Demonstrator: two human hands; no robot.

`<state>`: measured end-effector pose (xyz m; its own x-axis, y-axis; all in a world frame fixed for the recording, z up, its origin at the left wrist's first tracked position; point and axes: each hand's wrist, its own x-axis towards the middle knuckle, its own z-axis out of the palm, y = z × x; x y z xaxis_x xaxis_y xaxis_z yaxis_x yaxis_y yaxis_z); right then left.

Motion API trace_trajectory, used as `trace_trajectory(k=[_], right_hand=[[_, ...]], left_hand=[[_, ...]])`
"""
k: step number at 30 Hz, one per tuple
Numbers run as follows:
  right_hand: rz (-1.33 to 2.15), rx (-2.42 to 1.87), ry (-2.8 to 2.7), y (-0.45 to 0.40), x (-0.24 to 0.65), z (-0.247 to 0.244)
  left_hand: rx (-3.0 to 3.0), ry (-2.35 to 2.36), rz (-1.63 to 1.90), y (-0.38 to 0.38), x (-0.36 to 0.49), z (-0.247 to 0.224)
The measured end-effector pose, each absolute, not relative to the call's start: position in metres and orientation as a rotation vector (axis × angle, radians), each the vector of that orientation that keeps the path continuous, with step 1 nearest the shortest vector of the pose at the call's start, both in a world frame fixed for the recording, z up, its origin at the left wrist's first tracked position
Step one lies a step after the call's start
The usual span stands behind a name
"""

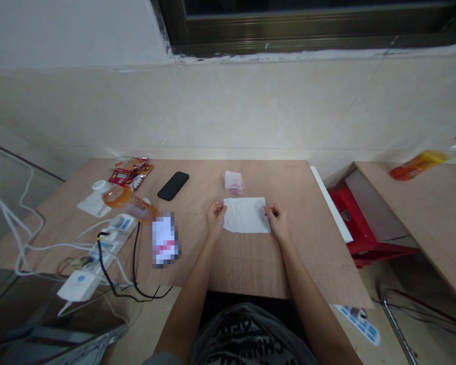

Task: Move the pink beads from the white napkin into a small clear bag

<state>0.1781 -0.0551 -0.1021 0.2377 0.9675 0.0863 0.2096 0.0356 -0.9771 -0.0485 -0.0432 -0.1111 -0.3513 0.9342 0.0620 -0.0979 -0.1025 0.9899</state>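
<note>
A white paper tissue (247,215) is spread out as a rectangle above the wooden table (247,263), its surface lightly creased. My left hand (216,215) pinches its left edge near the upper corner. On the opposite side, my right hand (276,218) grips the right edge between thumb and fingers. Just beyond the tissue lies a small clear packet of tissues (233,183) with pink print at its near end. Whether the tissue touches the table cannot be made out.
To the left lie a black phone (173,186), snack wrappers (131,172), an orange drink bottle (131,202), a blurred-out device (164,240) and a power strip (99,258) with cables. On the right, a red stool (355,223) stands beside another table holding a bottle (425,162).
</note>
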Motion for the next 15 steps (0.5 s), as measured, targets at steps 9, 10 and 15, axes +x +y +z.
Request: trace_trajectory(k=[9, 10, 15], right_hand=[[0.867, -1.420, -1.200, -0.0555, 0.1786, -0.1027], [0.869, -1.419, -1.196, -0.0556, 0.1784, -0.1025], [0.867, -1.415, -1.212, -0.0562, 0.1782, -0.1010]], left_hand=[[1.004, 1.362, 1.559, -0.0443, -0.0489, -0.1072], [1.002, 1.359, 1.561, -0.0443, -0.0488, -0.1071], [1.005, 1.357, 1.562, -0.0450, -0.0482, -0.1063]])
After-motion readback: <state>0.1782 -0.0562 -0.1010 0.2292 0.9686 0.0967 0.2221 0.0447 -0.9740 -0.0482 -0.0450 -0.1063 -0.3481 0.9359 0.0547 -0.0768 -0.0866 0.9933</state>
